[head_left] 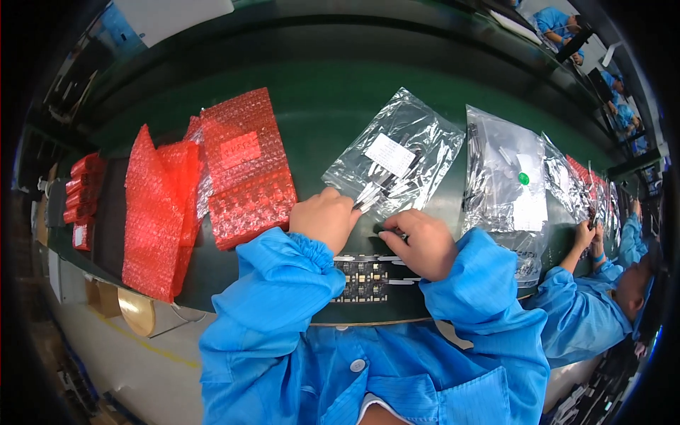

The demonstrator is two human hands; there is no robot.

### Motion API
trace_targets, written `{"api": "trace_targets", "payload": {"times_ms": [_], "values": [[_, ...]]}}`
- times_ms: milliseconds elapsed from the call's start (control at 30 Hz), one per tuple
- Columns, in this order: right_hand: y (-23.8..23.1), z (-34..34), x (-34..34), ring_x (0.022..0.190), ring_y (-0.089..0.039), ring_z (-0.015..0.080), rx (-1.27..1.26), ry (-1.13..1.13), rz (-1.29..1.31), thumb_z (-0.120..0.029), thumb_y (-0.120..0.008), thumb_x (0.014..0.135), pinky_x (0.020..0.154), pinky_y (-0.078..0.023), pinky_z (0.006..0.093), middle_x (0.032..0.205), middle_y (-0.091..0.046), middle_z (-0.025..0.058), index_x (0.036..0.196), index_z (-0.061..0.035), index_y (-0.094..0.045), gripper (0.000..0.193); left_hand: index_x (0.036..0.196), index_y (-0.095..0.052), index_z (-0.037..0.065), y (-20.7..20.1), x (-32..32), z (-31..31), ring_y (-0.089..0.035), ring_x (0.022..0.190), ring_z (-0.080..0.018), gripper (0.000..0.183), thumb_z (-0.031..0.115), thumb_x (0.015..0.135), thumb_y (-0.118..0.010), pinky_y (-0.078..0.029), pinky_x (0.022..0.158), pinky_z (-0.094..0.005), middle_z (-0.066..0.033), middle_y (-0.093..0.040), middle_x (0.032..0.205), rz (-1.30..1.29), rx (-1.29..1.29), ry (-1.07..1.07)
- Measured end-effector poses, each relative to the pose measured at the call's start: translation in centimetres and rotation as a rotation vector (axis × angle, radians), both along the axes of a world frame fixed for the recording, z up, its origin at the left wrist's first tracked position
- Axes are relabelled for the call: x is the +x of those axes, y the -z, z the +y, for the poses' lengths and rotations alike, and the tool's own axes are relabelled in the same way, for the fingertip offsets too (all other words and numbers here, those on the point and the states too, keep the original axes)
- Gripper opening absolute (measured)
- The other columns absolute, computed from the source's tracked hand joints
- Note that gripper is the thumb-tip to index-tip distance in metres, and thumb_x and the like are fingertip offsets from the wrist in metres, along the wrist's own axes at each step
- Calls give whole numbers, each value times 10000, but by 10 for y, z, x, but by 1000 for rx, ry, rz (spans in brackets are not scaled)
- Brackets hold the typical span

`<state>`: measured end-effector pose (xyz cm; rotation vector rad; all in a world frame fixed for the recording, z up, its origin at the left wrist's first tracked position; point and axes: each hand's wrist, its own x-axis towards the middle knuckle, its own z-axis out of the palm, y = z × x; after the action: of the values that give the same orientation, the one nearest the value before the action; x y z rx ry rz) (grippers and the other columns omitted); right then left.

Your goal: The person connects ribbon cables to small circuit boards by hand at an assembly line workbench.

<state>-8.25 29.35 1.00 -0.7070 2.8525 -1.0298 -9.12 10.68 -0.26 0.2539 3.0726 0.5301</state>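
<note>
A clear plastic bag [430, 183] with a white label and several thin black-and-white strips [370, 194] lies in front of my hands. My left hand [322, 219] is closed at the bag's lower left edge, beside the strip ends; what its fingers hold is hidden. My right hand [423, 244] pinches with thumb and forefinger at a small dark spot just below the bag, too small to name. Between my forearms, near the table's front edge, a panel of small circuit boards [364, 281] lies flat, with thin pale strips beside it.
Red bubble-wrap packs [249, 159] and a red bubble-wrap sheet [157, 219] lie to the left on the green table [312, 85]. Another clear bag [504, 184] with a green sticker lies to the right. A co-worker [588, 297] in blue sits close on the right.
</note>
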Motion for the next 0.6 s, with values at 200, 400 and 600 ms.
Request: {"api": "trace_targets", "payload": {"times_ms": [200,400,600], "values": [[5,4,2,748,-601,263,21,28,-19,-190,-674,743,654,-479,349,790,-613,85,841,-80,-636,153,813,-674,118,4,-3,-1,-606,753,-270,151,255,779,-619,-488,635,-381,-72,-606,821,-30,0,1],[3,6,1,756,-603,266,62,29,-43,-208,-666,757,668,-482,347,819,-614,81,860,-86,-637,162,788,-652,109,-11,3,-9,-598,728,-268,115,215,789,-606,-480,615,-379,-74,-604,796,113,50,56],[-3,21,2,797,-595,280,20,56,-145,-197,-658,772,695,-478,351,850,-604,106,885,-80,-637,164,806,-617,68,-48,23,-31,-596,668,-252,88,139,760,-640,-474,571,-358,-79,-605,738,348,5,124]]}}
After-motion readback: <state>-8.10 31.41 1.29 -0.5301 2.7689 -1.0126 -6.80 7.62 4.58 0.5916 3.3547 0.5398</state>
